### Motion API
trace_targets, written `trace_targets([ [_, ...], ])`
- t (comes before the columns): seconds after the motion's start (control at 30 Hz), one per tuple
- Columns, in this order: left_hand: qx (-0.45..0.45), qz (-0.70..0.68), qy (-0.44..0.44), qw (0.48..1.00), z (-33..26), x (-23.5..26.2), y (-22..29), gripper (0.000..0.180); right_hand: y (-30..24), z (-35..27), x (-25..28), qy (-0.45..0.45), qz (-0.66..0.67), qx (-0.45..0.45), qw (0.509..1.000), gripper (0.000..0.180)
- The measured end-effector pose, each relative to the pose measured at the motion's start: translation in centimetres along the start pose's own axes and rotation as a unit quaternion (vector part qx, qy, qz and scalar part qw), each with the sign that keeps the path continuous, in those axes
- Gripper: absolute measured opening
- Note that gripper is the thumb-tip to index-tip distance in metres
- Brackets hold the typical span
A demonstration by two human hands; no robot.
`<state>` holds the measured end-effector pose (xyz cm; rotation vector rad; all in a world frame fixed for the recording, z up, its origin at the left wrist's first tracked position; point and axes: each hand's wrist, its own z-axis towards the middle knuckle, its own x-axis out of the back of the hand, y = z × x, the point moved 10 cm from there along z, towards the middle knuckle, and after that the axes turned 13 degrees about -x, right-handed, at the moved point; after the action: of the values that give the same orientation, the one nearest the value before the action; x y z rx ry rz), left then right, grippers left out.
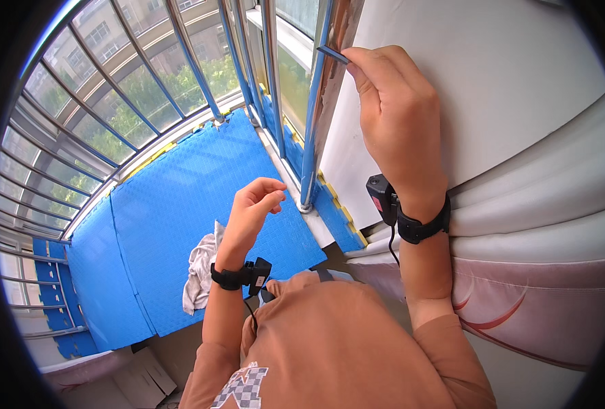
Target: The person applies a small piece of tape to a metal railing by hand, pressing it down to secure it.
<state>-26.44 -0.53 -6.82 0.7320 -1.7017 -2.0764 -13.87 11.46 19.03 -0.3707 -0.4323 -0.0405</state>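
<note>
My right hand (401, 112) is raised at the upper right, its thumb and fingers pinching a thin, flat, dark blue-grey strip (333, 54). The strip's free end reaches toward a metal post (314, 112) and the brownish, rough edge of the wall (338, 61); whether it touches either cannot be made out. Lower and to the left, my left hand (251, 215) hovers over the blue mat (173, 204), its fingers loosely curled in toward the thumb with nothing visible in them. Below and left of that hand, a crumpled pale grey cloth (199, 276) lies on the mat.
Metal bars (122, 82) curve around the window on the left, with greenery and buildings outside. A white panel (493, 82) stands at the right, above pale draped fabric (548, 191) with a pinkish band (541, 300). Yellow-edged blue matting (340, 218) lines the wall's foot.
</note>
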Motion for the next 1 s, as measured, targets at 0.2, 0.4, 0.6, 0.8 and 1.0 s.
trace_targets([
  [0.2,-0.201,0.129,0.011,0.971,3.3,-0.2,11.5,0.021,0.3,-0.2,-0.7,-0.038,0.008,0.002,0.999,0.026],
  [0.4,-0.475,0.39,-0.003,0.788,6.5,-5.6,23.2,0.018,-0.8,-0.5,-1.2,-0.005,-0.031,0.088,0.996,0.03],
  [0.6,-0.527,0.423,0.024,0.736,7.4,-7.9,24.0,0.014,-0.7,-0.8,-0.8,0.082,-0.079,0.118,0.987,0.032],
  [0.8,-0.537,0.417,-0.002,0.733,7.6,-7.6,23.8,0.012,-0.8,-0.8,-1.3,0.048,-0.108,0.109,0.987,0.032],
  [1.0,-0.547,0.422,-0.039,0.722,7.8,-7.9,23.6,0.011,-0.9,-0.9,-1.2,0.064,-0.12,0.129,0.982,0.03],
])
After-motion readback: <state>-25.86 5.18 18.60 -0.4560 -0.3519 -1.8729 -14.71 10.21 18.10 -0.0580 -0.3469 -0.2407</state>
